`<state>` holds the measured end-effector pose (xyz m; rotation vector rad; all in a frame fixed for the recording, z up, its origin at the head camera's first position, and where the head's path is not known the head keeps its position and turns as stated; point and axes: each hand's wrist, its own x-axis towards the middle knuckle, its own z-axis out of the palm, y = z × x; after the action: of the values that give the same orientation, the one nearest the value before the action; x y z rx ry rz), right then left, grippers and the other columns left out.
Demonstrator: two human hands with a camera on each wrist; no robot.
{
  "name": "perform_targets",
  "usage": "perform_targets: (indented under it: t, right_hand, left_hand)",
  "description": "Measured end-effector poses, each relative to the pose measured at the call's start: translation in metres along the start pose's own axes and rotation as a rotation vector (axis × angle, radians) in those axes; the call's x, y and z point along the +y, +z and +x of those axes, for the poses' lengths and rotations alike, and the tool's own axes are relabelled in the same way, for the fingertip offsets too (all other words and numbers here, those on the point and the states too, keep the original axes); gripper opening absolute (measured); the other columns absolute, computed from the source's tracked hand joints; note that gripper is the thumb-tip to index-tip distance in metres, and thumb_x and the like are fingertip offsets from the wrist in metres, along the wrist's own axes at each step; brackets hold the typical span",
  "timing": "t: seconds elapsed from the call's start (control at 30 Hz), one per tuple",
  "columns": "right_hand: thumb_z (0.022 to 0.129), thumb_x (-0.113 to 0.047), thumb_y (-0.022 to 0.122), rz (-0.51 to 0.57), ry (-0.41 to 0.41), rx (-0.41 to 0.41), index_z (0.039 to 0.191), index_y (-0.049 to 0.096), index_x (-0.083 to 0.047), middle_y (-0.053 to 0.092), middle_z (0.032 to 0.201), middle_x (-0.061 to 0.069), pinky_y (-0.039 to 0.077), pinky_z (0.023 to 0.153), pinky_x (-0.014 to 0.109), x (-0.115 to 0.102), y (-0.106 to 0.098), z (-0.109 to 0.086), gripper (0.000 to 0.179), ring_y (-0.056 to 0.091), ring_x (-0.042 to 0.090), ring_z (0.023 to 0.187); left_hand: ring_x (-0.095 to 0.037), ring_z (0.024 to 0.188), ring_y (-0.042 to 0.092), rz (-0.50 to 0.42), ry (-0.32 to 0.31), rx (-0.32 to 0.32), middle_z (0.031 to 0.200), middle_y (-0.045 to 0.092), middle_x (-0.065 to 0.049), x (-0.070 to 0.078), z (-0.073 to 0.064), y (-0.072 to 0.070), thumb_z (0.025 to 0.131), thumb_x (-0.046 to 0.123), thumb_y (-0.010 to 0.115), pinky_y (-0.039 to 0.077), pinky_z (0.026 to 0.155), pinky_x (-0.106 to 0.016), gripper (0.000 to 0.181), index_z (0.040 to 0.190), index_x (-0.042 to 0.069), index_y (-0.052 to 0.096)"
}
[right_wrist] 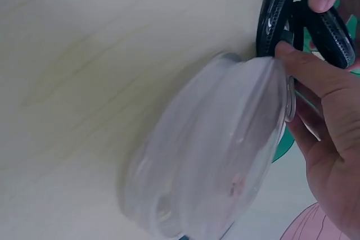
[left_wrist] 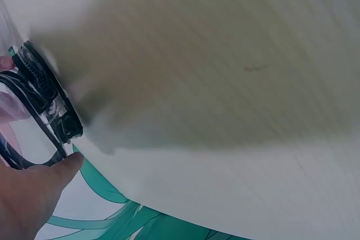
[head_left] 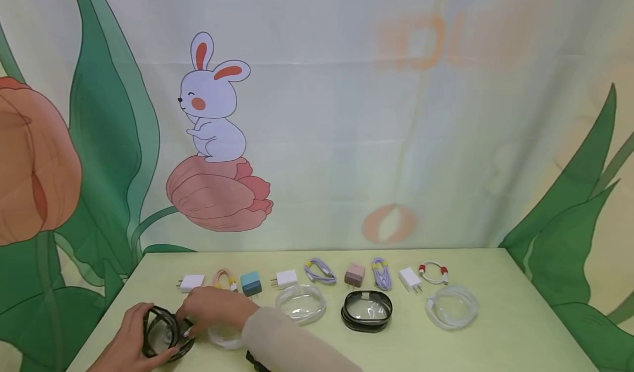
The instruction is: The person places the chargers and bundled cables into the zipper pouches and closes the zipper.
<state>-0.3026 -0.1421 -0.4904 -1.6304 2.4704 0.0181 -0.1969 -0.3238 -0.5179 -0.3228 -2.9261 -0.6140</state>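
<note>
Left hand (head_left: pixel 127 340) grips black case (head_left: pixel 174 328) | right hand (head_left: pixel 215 307) pinches it | orange print (head_left: pixel 438 44), maybe letters

You have one round case (head_left: pixel 160 333), clear-sided with black zippered rims, standing tilted on edge toward the left side of the table (head_left: pixel 515 328). Its two rims are spread apart in a V. Your left hand (head_left: pixel 126 339) grips the outer rim between thumb and fingers; your right hand (head_left: pixel 215 306) holds the opposite rim. You cannot determine its contents from these views
</note>
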Motion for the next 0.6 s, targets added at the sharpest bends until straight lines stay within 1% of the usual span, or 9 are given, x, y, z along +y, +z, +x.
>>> perform_targets:
  t: [0.07, 0.17, 0.3, 0.43, 0.5, 0.53, 0.6]
  right_hand:
    - [0.090, -0.041, 0.077, -0.004, 0.001, -0.005, 0.116, 0.075, -0.030, 0.069, 0.101, -0.023, 0.042, 0.082, 0.007, -0.003, -0.001, 0.003, 0.028, 0.059, -0.007, 0.090]
    - [0.089, -0.044, 0.077, 0.008, 0.027, -0.003, 0.113, 0.077, -0.031, 0.070, 0.097, -0.022, 0.043, 0.077, 0.006, -0.007, -0.002, 0.008, 0.027, 0.060, -0.007, 0.081]
    - [0.089, -0.045, 0.077, -0.028, 0.090, 0.051, 0.108, 0.078, -0.032, 0.070, 0.090, -0.022, 0.043, 0.072, 0.007, -0.014, 0.000, 0.014, 0.023, 0.058, -0.006, 0.072]
    - [0.089, -0.043, 0.077, -0.064, 0.155, 0.131, 0.102, 0.078, -0.033, 0.069, 0.085, -0.022, 0.042, 0.071, 0.007, -0.021, 0.006, 0.020, 0.017, 0.058, -0.007, 0.074]
    - [0.088, -0.043, 0.077, -0.067, 0.180, 0.155, 0.102, 0.078, -0.034, 0.069, 0.082, -0.022, 0.041, 0.071, 0.006, -0.024, 0.007, 0.022, 0.016, 0.056, -0.007, 0.077]
    - [0.089, -0.043, 0.076, -0.056, 0.186, 0.157, 0.102, 0.077, -0.034, 0.068, 0.083, -0.022, 0.041, 0.072, 0.006, -0.026, 0.008, 0.023, 0.016, 0.056, -0.008, 0.078]
    - [0.089, -0.041, 0.077, 0.006, 0.204, 0.143, 0.104, 0.077, -0.034, 0.068, 0.083, -0.022, 0.041, 0.072, 0.006, -0.028, 0.008, 0.024, 0.017, 0.055, -0.007, 0.079]
  left_hand:
    - [-0.049, 0.113, 0.047, -0.007, 0.007, 0.019, 0.129, 0.032, -0.037, -0.001, -0.002, 0.001, 0.075, 0.047, 0.088, 0.051, 0.085, -0.064, 0.108, 0.136, -0.015, 0.025]
    - [-0.051, 0.113, 0.048, -0.018, -0.003, 0.036, 0.129, 0.031, -0.037, -0.002, -0.002, 0.002, 0.074, 0.046, 0.089, 0.051, 0.086, -0.065, 0.110, 0.136, -0.017, 0.024]
    - [-0.052, 0.113, 0.048, -0.033, -0.051, 0.031, 0.130, 0.027, -0.038, -0.001, -0.002, 0.002, 0.074, 0.048, 0.088, 0.049, 0.088, -0.067, 0.114, 0.136, -0.017, 0.020]
    - [-0.050, 0.111, 0.045, -0.060, -0.052, 0.054, 0.128, 0.027, -0.038, -0.002, -0.004, 0.003, 0.073, 0.044, 0.090, 0.048, 0.088, -0.067, 0.111, 0.134, -0.018, 0.021]
    - [-0.049, 0.111, 0.044, -0.068, -0.044, 0.072, 0.127, 0.028, -0.037, -0.001, -0.005, 0.003, 0.072, 0.041, 0.091, 0.048, 0.087, -0.067, 0.110, 0.133, -0.017, 0.022]
    - [-0.049, 0.110, 0.044, -0.071, -0.042, 0.079, 0.126, 0.028, -0.037, -0.002, -0.006, 0.004, 0.071, 0.040, 0.092, 0.048, 0.087, -0.067, 0.110, 0.133, -0.017, 0.022]
    - [-0.048, 0.109, 0.045, -0.074, -0.058, 0.078, 0.126, 0.028, -0.037, 0.000, -0.007, 0.004, 0.070, 0.042, 0.092, 0.049, 0.087, -0.066, 0.111, 0.133, -0.017, 0.021]
